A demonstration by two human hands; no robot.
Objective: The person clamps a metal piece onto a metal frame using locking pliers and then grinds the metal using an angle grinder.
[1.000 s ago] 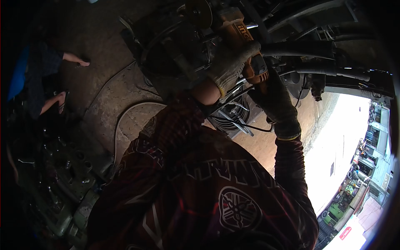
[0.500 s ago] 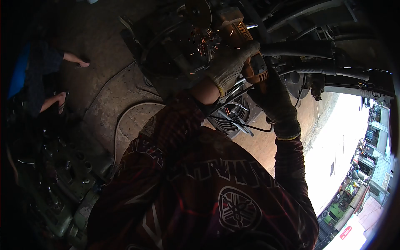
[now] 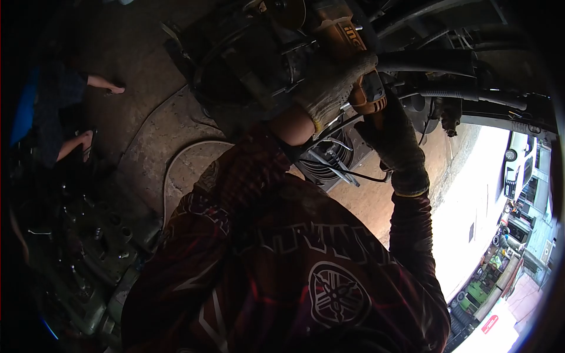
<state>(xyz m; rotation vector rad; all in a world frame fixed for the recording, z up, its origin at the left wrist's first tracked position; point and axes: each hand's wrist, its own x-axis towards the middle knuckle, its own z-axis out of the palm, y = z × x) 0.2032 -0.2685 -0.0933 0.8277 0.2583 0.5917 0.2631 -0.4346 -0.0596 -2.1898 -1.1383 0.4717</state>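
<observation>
- Gloved left hand (image 3: 340, 81) and right hand (image 3: 395, 138) grip an orange angle grinder (image 3: 347, 40).
- Work appears underway at dark machinery (image 3: 238, 67); too dim to tell what is finished or left.

Dim workshop interior, blown-out daylight glare at right, deep shadow at left, curved wide-angle edges, dark corners

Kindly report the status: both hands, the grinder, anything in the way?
Left hand around grinder, right hand at its rear. Disc near machinery, contact unclear. Dark tube beside grinder, nothing clearly blocking.
</observation>
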